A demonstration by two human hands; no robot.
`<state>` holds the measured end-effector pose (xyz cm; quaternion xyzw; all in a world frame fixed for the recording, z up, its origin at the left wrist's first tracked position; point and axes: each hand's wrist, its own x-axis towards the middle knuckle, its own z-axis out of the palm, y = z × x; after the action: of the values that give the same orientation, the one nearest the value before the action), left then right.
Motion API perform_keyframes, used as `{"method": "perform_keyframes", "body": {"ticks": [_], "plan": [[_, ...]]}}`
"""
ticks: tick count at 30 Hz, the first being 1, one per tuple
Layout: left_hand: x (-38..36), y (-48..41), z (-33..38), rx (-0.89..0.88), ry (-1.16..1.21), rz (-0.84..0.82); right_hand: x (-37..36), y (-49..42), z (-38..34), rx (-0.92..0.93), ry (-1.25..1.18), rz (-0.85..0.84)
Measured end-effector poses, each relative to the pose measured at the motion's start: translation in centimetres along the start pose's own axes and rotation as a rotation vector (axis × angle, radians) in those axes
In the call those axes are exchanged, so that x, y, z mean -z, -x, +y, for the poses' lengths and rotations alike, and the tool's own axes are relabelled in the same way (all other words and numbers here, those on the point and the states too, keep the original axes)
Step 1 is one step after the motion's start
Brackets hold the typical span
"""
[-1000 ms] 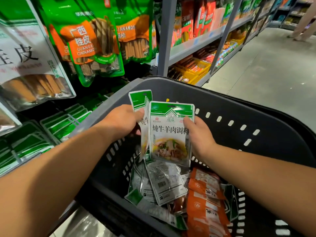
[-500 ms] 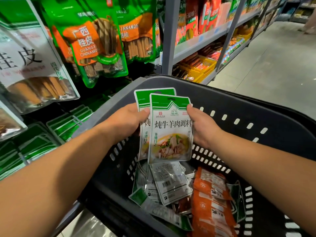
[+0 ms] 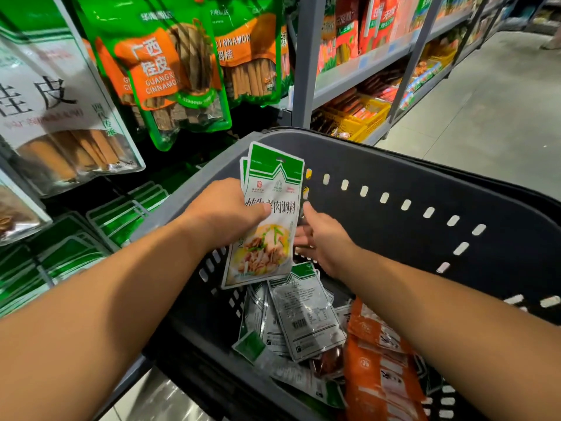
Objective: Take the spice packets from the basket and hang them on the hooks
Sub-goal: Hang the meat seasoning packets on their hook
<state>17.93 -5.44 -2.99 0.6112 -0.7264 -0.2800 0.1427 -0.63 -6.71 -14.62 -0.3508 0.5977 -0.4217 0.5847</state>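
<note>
"Packets (image 3: pixel 274 189): which hand had them?"
"The left hand (image 3: pixel 224 214) gripped two stacked green-topped ones, thumb across the front, upright above the basket (image 3: pixel 394 165)."
"And the right hand (image 3: pixel 326 241)?"
"Fingers loose and spread, holding nothing, just beside their right edge. Whether it touched, I couldn't tell."
"What lay below?"
"Clear packets (image 3: pixel 303 314) mid-basket, orange packets (image 3: pixel 379 360) to their right. Cinnamon bags (image 3: pixel 170 71) hung at left."
</note>
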Motion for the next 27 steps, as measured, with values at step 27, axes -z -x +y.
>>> {"method": "perform_keyframes", "body": {"ticks": [27], "plan": [[0.1, -0.3, -1.1, 0.019, -0.137, -0.087, 6.4, -2.4, 12.4, -0.385, 0.471, -0.017]]}}
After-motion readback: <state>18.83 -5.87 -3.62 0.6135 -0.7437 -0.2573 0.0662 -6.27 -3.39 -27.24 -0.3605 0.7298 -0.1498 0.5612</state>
